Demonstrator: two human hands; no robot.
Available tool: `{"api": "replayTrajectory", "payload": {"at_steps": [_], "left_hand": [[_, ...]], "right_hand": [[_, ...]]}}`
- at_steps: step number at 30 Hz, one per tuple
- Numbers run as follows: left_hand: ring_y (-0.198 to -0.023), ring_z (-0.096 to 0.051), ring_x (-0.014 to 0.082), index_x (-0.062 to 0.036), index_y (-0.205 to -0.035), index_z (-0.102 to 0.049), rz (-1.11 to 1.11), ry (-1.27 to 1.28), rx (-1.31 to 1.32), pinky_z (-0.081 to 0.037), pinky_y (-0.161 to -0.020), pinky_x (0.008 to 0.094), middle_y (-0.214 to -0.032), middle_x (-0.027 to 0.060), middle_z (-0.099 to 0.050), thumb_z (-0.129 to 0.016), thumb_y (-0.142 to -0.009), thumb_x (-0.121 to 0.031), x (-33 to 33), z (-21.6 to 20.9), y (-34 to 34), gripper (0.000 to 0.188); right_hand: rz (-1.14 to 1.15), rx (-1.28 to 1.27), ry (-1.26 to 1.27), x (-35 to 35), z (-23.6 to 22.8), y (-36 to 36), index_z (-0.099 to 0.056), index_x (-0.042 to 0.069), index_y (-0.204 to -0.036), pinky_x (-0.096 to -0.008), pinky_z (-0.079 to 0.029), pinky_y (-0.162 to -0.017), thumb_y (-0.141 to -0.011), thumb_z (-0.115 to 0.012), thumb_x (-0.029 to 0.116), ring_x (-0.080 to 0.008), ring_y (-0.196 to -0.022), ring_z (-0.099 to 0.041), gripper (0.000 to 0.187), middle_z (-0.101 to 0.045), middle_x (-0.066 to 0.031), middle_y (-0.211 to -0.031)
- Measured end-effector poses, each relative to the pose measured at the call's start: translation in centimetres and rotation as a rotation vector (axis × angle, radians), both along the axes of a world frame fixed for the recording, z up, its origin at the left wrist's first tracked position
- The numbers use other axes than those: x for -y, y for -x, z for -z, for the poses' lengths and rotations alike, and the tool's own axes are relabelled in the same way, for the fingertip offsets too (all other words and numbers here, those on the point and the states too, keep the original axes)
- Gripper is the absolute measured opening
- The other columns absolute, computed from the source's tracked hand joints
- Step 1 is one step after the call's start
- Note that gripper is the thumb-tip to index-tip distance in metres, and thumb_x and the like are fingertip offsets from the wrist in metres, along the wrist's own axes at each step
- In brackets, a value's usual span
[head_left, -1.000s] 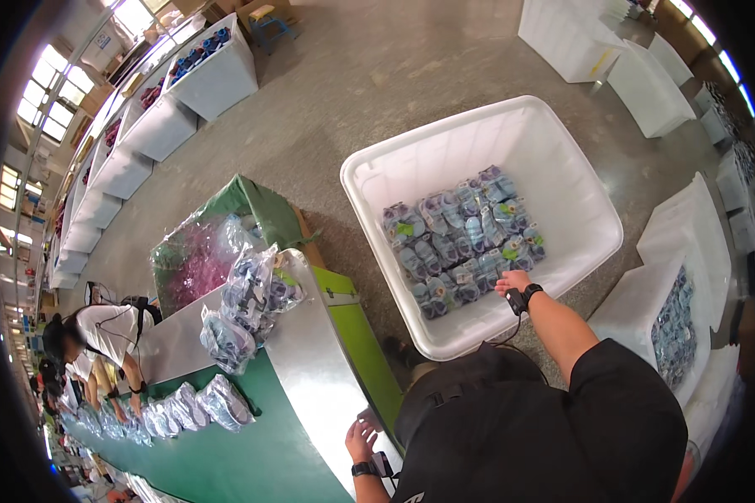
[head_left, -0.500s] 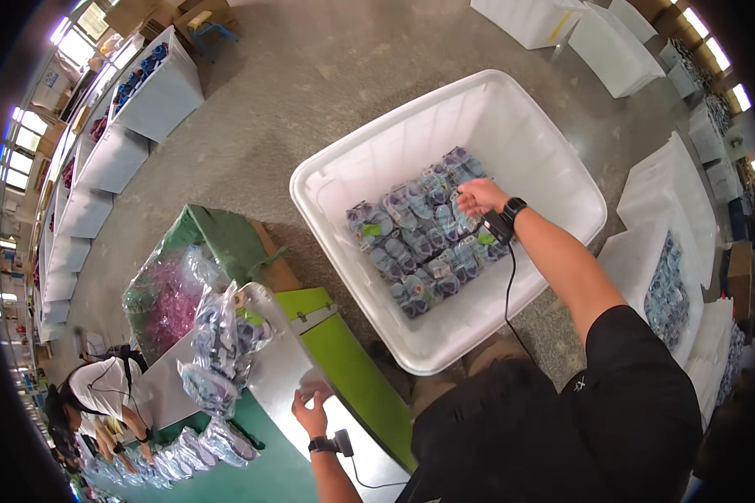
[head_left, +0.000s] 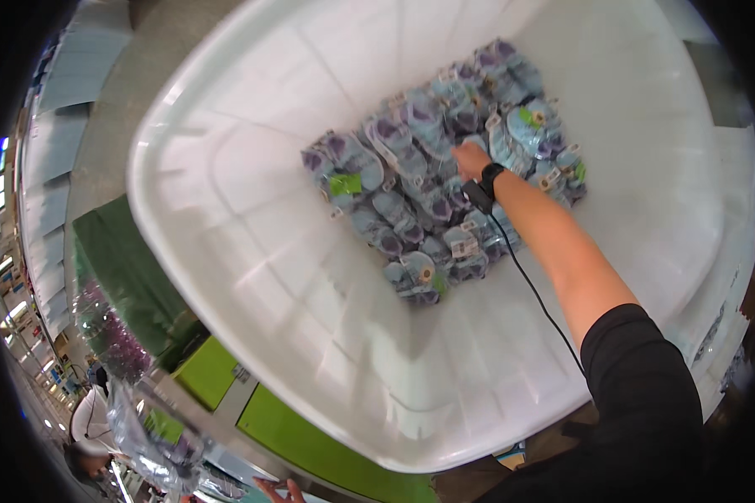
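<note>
A deep white plastic bin point(head_left: 344, 352) fills the middle of the view. Across its bottom lie rows of small light blue and purple shoes point(head_left: 394, 147), several with green tags. My right hand point(head_left: 472, 160) is down among them, fingers curled at a light blue shoe. What lies inside those fingers is hidden. A dark band and a small black device with a cable sit on that wrist. Only part of my left hand point(head_left: 282, 491) shows at the lower edge, by the metal table edge, its fingers apart and holding nothing visible.
Lower left, clear-bagged shoes point(head_left: 164, 427) lie on the table, beside a bent-over person. A green-covered box point(head_left: 134, 260) holds purple items in clear plastic. Green panels point(head_left: 310, 436) run along the table. White bins line the far left, and more white containers stand at the right.
My view has come closer over the bin, so the bin and shoes look larger. My right hand is still among the shoes. The left hand has dropped toward the lower edge of view.
</note>
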State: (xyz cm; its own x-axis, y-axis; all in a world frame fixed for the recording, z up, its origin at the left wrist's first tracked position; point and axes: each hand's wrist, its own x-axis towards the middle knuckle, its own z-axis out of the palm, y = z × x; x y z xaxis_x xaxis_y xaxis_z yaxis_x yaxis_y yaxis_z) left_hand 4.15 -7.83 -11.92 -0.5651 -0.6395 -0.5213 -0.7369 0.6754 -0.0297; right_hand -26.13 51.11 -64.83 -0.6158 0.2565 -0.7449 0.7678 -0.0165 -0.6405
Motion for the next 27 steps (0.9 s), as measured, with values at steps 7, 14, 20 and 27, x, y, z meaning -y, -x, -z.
{"api": "replayTrajectory", "payload": {"at_steps": [7, 14, 20, 27], "left_hand": [[-0.145, -0.026, 0.0364, 0.0018, -0.156, -0.013, -0.187, 0.025, 0.036, -0.023, -0.118, 0.0439, -0.162, 0.0245, -0.015, -0.057, -0.099, -0.04, 0.2, 2.1, 0.4, 0.083], [-0.145, -0.026, 0.0384, 0.0008, -0.156, -0.013, -0.13, 0.152, 0.117, -0.023, -0.117, 0.0447, -0.161, 0.0269, -0.016, -0.06, -0.097, -0.04, 1.5, 2.3, -1.2, 0.086], [-0.147, -0.024, 0.0374, -0.0027, -0.158, -0.009, -0.273, -0.02, 0.001, -0.022, -0.118, 0.0441, -0.16, 0.0267, -0.018, -0.061, -0.097, -0.042, -3.5, 2.0, 3.9, 0.089], [-0.111, -0.05, 0.0307, -0.0043, -0.158, -0.011, 0.358, -0.068, -0.021, -0.041, -0.107, 0.0478, -0.138, 0.0223, -0.04, -0.071, -0.091, -0.025, 5.3, 0.8, -1.2, 0.093]], "right_hand": [[0.235, 0.058, 0.038, 0.5, 7.7, 3.4, -0.059, -0.007, -0.118, -0.033, -0.056, -0.054, -0.089, -0.065, 0.047, -0.0224, -0.058, -0.064, 0.062, -0.066, -0.0162, -0.081], [0.376, -0.101, 0.147, 6.1, 8.2, 5.6, -0.039, -0.009, -0.142, -0.0335, -0.048, -0.048, -0.094, -0.066, 0.025, -0.021, -0.061, -0.064, 0.065, -0.067, -0.0167, -0.082], [0.359, -0.072, 0.145, 5.3, 7.3, 4.5, -0.034, -0.005, -0.148, -0.0384, -0.051, -0.051, -0.092, -0.067, 0.032, -0.0237, -0.062, -0.065, 0.075, -0.067, -0.0188, -0.097], [-0.126, 0.036, -0.002, 5.4, -3.1, -8.9, -0.033, -0.001, -0.148, -0.0344, -0.049, -0.05, -0.09, -0.068, 0.032, -0.0188, -0.058, -0.062, 0.075, -0.067, -0.0119, -0.077]]}}
